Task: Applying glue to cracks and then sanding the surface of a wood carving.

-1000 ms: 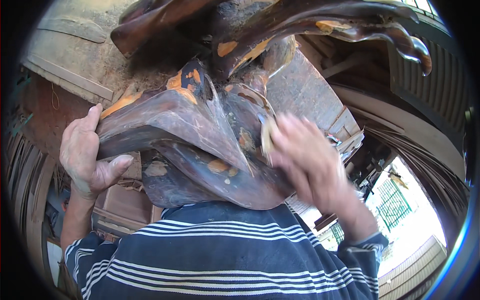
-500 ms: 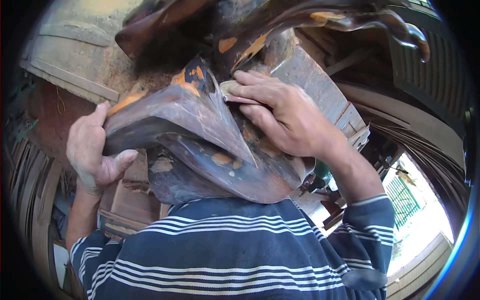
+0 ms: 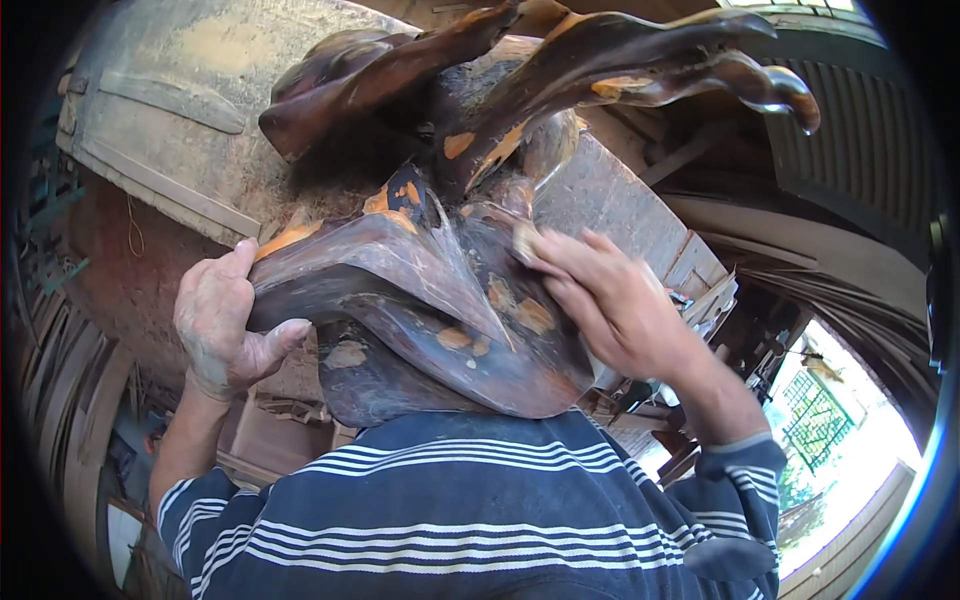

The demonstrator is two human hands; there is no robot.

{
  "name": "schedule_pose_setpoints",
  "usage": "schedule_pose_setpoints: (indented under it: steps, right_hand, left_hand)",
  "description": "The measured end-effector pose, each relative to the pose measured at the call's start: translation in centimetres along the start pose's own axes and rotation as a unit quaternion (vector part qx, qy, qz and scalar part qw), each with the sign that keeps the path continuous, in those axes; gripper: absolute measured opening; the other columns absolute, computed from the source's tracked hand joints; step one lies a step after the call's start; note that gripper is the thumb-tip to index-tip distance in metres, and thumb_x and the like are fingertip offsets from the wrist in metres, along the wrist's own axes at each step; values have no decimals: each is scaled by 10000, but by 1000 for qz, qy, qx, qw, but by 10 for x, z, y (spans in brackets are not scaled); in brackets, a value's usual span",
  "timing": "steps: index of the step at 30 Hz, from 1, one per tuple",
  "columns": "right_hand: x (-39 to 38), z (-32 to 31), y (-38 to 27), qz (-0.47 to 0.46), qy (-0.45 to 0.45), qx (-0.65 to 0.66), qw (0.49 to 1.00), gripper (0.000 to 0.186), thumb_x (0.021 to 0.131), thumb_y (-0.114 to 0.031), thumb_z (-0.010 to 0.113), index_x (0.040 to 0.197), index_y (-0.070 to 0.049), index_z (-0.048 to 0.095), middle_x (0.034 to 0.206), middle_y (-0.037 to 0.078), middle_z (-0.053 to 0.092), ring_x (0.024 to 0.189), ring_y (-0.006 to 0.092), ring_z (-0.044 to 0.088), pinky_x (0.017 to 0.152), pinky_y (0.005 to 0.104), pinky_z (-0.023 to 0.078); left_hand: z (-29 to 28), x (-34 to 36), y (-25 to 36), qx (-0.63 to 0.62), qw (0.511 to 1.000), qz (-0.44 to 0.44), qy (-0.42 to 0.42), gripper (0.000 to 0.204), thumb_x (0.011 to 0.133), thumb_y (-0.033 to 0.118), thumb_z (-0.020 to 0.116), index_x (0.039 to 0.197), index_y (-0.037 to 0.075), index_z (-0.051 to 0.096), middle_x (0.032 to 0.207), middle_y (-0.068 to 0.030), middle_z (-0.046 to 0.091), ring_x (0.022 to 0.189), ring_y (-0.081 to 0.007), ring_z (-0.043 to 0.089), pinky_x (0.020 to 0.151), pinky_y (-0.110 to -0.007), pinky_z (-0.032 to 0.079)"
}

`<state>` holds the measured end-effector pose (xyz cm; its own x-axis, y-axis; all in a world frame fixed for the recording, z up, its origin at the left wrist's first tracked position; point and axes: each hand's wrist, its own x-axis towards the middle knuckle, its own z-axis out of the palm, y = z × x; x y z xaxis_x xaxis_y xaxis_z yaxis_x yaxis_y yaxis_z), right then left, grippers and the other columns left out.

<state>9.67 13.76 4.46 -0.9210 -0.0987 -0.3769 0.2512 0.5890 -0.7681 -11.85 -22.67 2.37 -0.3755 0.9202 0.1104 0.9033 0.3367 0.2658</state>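
Note:
A large, dark brown carved wood piece with orange-filled patches and twisting, branch-like arms leans toward my body. My left hand grips its left end, the fingers over the top edge and the thumb apart below. Against the right side of the carving, my right hand pinches a small folded pad, probably sandpaper, at its fingertips. The right fingers are slightly blurred, and part of the pad is hidden under them.
The carving rests on a worn wooden bench, where a flat wooden strip lies at the far left. Long thin boards lean at the left, and more wood strips curve along the right. Bright daylight enters through a green grille.
My right hand has moved with the pad down and to the right along the carving. The left hand keeps its hold. The whole view has shifted slightly.

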Motion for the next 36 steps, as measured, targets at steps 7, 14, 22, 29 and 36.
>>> schedule_pose_setpoints:
  steps: [7,14,22,29,36]
  right_hand:
    - [18,5,6,137,-10,170,976,427,1091,-226,553,1478,-66,639,1532,194,616,1473,387,536,1258,600,298]
    - [-85,31,-33,18,83,-163,983,530,972,-175,688,1489,-91,612,1558,257,561,1489,460,494,1248,621,309]
    - [-10,19,2,-66,58,-98,991,412,1028,-331,664,1404,-170,716,1594,205,548,1454,459,523,1162,596,441]
    - [-173,50,-32,-16,127,-247,961,345,964,-313,767,1264,-144,770,1426,180,656,1404,382,563,1149,574,431]
    - [-254,280,143,352,444,84,819,315,862,-161,827,1151,-48,773,1144,175,725,1072,343,703,956,429,538]
  left_hand:
    - [3,2,-1,20,1000,-12,9,749,926,595,760,1182,-104,681,1162,-261,739,936,-401,721,870,-501,550]
    - [1,1,7,22,1000,-7,16,751,899,582,791,1189,-104,695,1076,-238,745,928,-389,725,875,-478,552]
    - [7,-2,12,24,999,-5,38,741,916,573,785,1244,-86,696,1012,-217,739,917,-385,718,877,-466,554]
    - [10,-20,3,47,998,-4,48,607,954,464,792,1292,-32,699,1101,-233,760,1002,-408,734,903,-479,562]
    - [17,-11,0,59,996,-45,47,427,1013,353,759,1277,19,721,1074,-212,775,990,-394,755,875,-443,580]
